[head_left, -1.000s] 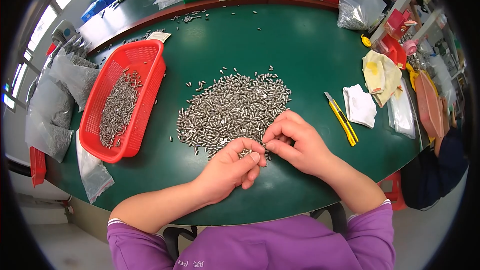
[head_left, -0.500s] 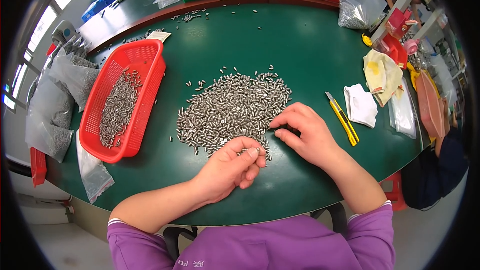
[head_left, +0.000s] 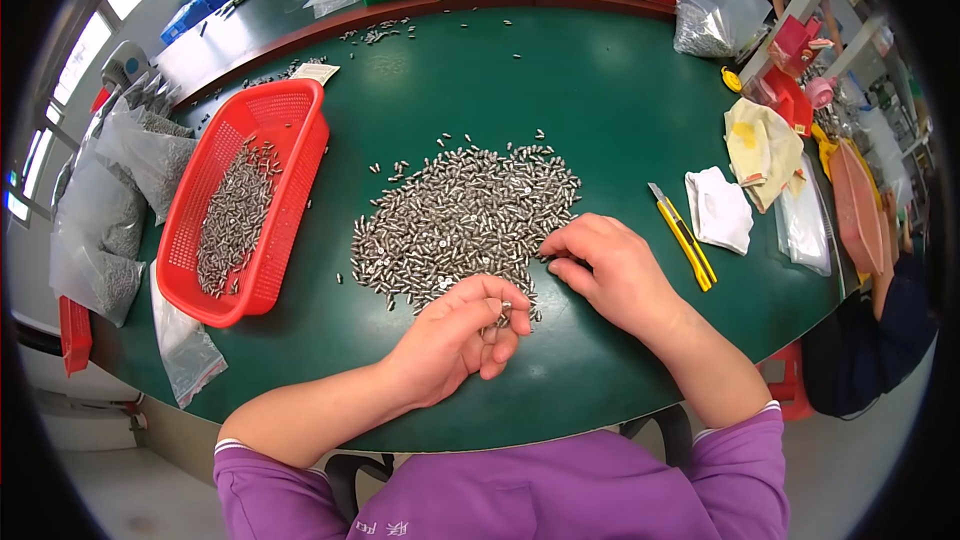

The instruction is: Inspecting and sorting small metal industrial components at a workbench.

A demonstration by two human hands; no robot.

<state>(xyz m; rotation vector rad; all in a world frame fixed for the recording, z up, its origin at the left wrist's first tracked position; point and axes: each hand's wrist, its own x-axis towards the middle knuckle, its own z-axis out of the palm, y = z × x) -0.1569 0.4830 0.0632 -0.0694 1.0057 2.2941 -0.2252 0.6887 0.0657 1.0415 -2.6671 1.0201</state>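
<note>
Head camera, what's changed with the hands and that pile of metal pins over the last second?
The right hand left the left hand and moved right to the edge of the pin pile. The left hand stayed curled around a few pins. Red basket and yellow cutter unchanged.

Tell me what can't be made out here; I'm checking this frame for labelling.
Head view only:
- Left hand: curled fingers hide how many small metal parts it holds.
- Right hand: fingertips hidden against the pile of parts.
- Single parts: too small to identify.
- Seated person: cut off by the rim.

right hand (head_left: 612, 270) moved onto pile (head_left: 462, 220) (apart from left)
</note>
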